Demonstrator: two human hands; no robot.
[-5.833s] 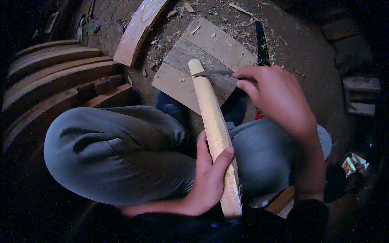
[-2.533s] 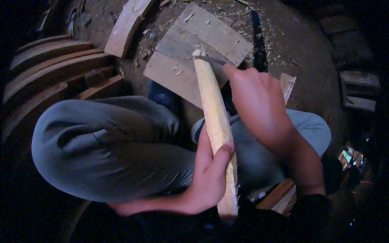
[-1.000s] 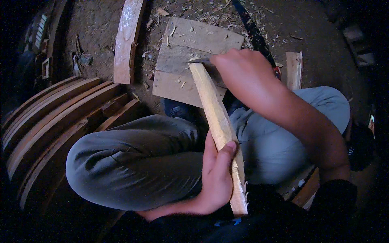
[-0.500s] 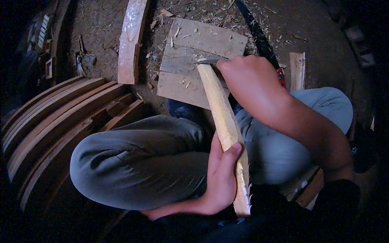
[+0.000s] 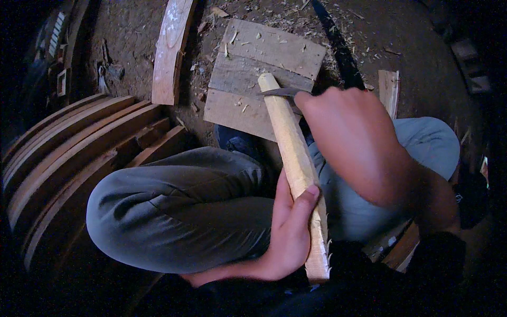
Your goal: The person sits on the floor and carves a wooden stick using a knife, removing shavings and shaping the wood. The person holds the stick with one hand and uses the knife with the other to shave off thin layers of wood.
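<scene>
A long, pale strip of wood (image 5: 293,142) slants up from my lap, its far end over a small plank board (image 5: 240,108). Small splinters stick out along its near right edge. My left hand (image 5: 292,227) is closed around the strip's lower half, thumb lying on top. My right hand (image 5: 348,127) makes a fist round a knife, whose handle is hidden in the fingers. The dark knife blade (image 5: 280,92) lies across the strip a little below its far tip. Wood shavings are scattered on the board.
Several curved wooden boards (image 5: 79,142) are stacked at the left. A longer plank (image 5: 171,53) lies beyond them, and a short wood piece (image 5: 388,90) at the right. A dark strip (image 5: 338,47) runs along the shaving-strewn dirt floor (image 5: 132,37). My bent knees flank the strip.
My right hand and the knife have moved down along the strip, toward me and slightly right. My left hand keeps its hold. The view has shifted a little.
</scene>
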